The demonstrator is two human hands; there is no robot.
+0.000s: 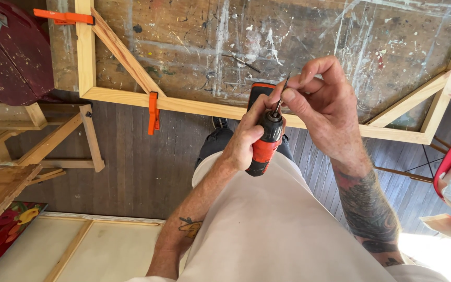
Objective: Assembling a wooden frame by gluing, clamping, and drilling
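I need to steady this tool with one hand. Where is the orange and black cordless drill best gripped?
Grip the orange and black cordless drill around its orange body below the chuck, from the left, as the left hand does; this leaves the thin drill bit free for the right hand.

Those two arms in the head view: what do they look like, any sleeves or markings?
Both are bare, with no gloves, rings or watch showing. The left hand has a small tattoo on its forearm. The right hand has a forearm covered by a dense dark tattoo with some red.
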